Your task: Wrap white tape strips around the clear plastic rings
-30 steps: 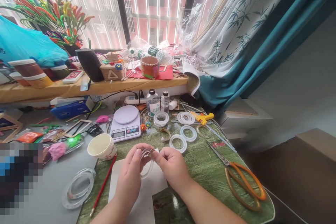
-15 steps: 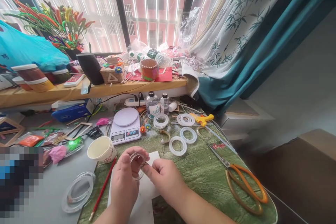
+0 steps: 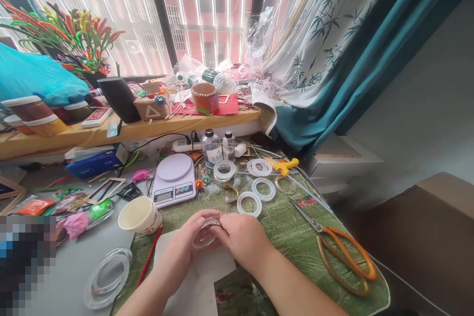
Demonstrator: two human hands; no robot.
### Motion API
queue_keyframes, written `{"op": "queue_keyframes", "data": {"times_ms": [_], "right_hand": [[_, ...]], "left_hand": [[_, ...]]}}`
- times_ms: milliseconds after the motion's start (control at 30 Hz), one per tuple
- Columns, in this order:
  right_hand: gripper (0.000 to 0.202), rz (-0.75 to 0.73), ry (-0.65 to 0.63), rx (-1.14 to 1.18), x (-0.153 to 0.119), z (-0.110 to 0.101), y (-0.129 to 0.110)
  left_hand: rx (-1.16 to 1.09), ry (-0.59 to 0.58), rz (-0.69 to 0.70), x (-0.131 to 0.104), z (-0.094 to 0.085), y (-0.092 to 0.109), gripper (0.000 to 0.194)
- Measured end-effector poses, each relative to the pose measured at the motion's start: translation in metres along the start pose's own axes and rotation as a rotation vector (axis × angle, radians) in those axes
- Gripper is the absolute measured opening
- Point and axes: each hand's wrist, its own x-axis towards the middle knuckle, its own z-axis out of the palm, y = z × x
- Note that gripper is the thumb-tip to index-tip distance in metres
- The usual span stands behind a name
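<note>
A clear ring is held between both hands above a white sheet. My left hand curls round the ring's left and far side. On the right, my right hand has its fingers closed at the ring's upper right edge; its fingertips are partly hidden. Beyond the hands lie white ring moulds on the green mat. A paper cup and a red pencil are to the left of my left hand.
A kitchen scale, two bottles and a yellow glue gun stand or lie farther back. Orange-handled scissors lie at the right. Large clear rings rest at the lower left, and a crowded shelf runs behind.
Both hands have drawn together and the ring has tipped flatter, its opening now facing more upward. My right hand has turned over its edge. The view has shifted slightly.
</note>
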Motion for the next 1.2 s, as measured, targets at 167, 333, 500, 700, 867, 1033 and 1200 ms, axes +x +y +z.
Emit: {"op": "queue_keyframes", "data": {"times_ms": [167,333,500,700,867,1033,1200], "right_hand": [[0.041,-0.096,0.079,-0.073,-0.005,-0.002,-0.004],[0.053,-0.207,0.132,-0.006,-0.007,-0.007,-0.005],[0.052,-0.077,0.135,0.130,-0.006,-0.006,-0.005],[0.050,0.029,0.150,0.264,-0.004,-0.003,-0.006],[0.050,0.136,0.132,0.394,-0.002,-0.004,-0.006],[0.045,0.245,0.080,0.605,-0.001,-0.007,-0.010],[0.045,0.320,0.065,0.776,-0.001,-0.004,-0.012]], "left_hand": [[0.060,-0.010,-0.075,-0.005,0.007,0.006,0.040],[0.184,-0.027,-0.072,-0.009,0.015,0.008,0.041],[0.227,-0.002,-0.060,-0.003,0.011,0.004,0.039],[0.222,0.058,0.030,0.001,0.014,-0.006,0.042],[0.208,0.127,0.041,0.001,0.014,-0.010,0.045],[0.194,0.142,0.097,0.001,0.012,-0.013,0.045],[0.226,0.187,0.159,-0.002,0.004,-0.016,0.046]]}}
